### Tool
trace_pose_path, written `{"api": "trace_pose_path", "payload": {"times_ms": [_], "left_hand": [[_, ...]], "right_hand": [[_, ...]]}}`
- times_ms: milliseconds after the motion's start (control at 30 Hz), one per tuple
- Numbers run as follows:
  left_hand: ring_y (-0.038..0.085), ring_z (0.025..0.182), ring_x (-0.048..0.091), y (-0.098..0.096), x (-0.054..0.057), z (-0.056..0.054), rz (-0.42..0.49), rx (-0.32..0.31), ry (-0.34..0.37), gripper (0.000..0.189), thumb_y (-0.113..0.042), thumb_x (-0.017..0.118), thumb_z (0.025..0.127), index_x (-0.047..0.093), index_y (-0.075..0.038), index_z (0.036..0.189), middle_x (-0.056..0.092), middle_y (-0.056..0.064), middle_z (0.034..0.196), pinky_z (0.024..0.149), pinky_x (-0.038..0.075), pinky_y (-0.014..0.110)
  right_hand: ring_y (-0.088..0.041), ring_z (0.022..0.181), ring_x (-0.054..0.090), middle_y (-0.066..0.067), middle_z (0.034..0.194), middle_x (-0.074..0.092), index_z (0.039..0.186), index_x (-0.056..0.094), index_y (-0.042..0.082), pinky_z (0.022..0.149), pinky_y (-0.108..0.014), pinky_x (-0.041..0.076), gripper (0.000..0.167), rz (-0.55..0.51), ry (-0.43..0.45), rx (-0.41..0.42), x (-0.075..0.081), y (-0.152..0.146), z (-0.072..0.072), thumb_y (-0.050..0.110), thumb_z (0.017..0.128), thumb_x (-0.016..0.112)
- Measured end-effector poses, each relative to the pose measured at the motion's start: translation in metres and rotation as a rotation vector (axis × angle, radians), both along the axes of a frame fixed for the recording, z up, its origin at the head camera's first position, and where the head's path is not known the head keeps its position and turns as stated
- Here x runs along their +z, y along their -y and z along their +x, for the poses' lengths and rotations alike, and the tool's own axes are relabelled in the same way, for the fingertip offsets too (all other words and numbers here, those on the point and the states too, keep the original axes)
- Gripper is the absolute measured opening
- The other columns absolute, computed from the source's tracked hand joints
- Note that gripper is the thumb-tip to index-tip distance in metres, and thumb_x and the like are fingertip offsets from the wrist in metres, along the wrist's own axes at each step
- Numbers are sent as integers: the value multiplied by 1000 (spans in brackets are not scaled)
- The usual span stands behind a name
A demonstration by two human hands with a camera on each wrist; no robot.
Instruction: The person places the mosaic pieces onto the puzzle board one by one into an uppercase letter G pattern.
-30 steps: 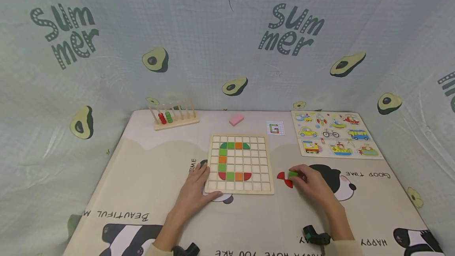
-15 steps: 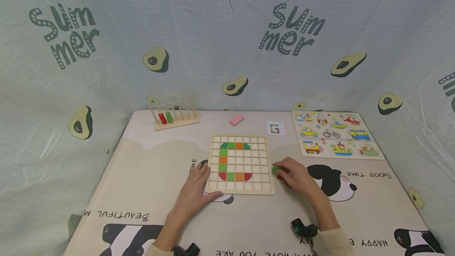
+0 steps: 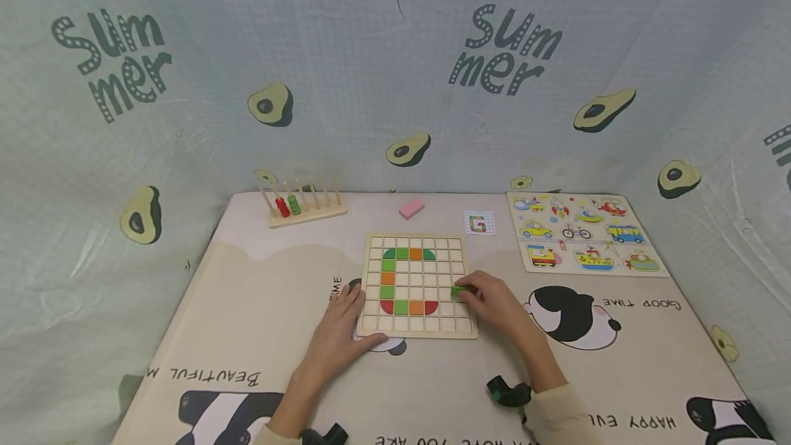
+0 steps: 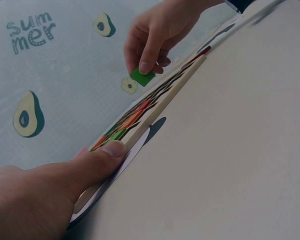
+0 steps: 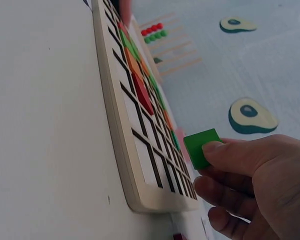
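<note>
A wooden grid board (image 3: 420, 334) lies on the table, with green, orange and red tiles set in a C-like shape on it. My left hand (image 3: 336, 321) rests along the board's left side, fingers extended. In the left wrist view its thumb (image 4: 112, 149) presses the near edge. Between thumb and fingers, my right hand (image 3: 494, 302) pinches a green square tile (image 5: 199, 146), held above the right part of the board. Part of a red piece (image 5: 178, 236) shows beyond the board's corner in the right wrist view; in the head view my right hand hides that spot.
Behind the board lie a pink block (image 3: 411, 209) and a small card with a coloured grid pattern (image 3: 479, 223). A peg stand (image 3: 309, 216) with red and green beads stands back left. At the back right is a vehicle picture puzzle (image 3: 587, 234).
My right hand has lifted the green tile from beside the red pieces and carried it left, over the board. The left hand has stayed on the board's edge.
</note>
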State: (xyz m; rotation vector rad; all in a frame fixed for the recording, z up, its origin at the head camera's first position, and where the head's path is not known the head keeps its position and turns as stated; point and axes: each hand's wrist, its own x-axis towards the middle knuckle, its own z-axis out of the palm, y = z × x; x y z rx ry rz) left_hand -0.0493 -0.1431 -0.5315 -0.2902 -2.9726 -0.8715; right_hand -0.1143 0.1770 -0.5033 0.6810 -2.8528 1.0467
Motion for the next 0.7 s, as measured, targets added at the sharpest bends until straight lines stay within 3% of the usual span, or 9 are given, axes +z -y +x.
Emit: {"api": "trace_pose_path", "payload": {"times_ms": [267,700], "left_hand": [[34,153,27,0,0,0,-4,2,-15,98,-62,75,79,44,-2,150,39,12,160,127,26,49],[34,153,27,0,0,1,5,5,-7,97,-62,76,78,45,-4,150,38,12,161,127,27,49]], "right_hand": [[-8,85,55,4,100,62,102,73,16,72,-20,53,11,-21,-18,-22,0,18,-2,10,92,71],[-8,84,57,3,101,69,111,70,13,76,-25,56,18,-7,18,-5,-7,37,-6,13,94,71]]}}
